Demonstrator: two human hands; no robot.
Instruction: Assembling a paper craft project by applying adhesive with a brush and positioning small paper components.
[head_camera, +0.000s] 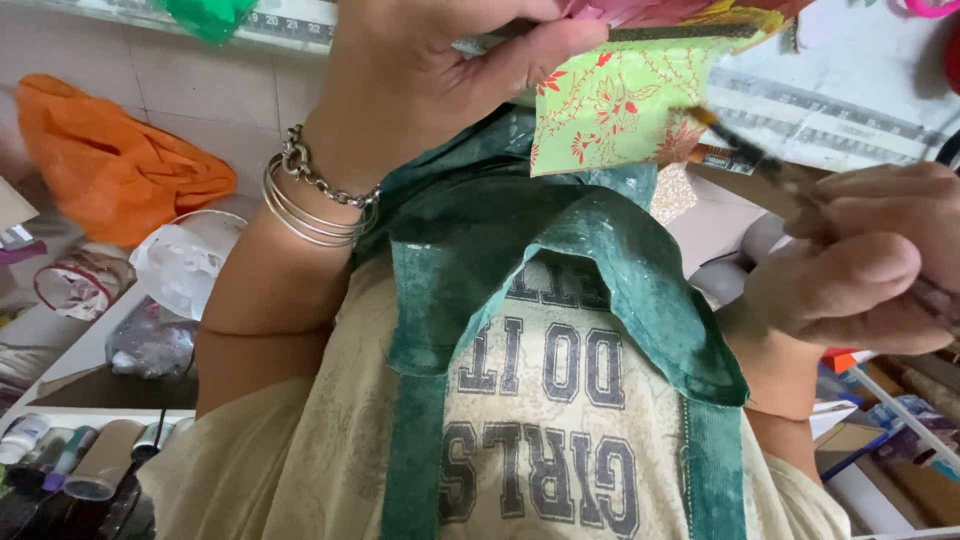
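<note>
looking down, i see a light green paper sheet (610, 110) printed with red flowers, held high near the top middle of the view. my left hand (440, 70), with silver bangles (310, 200) at the wrist, pinches its left edge between thumb and fingers. my right hand (860, 260), at the right, has its fingers curled tight around a thin dark brush (760, 160) angled toward the paper. an orange bag (110, 160) lies far left.

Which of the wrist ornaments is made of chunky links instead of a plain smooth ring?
The chain bracelet, worn nearest the left hand. It is built of knotted metal links, while the thin bangles just below it on the forearm are smooth, plain silver-coloured hoops.
</note>
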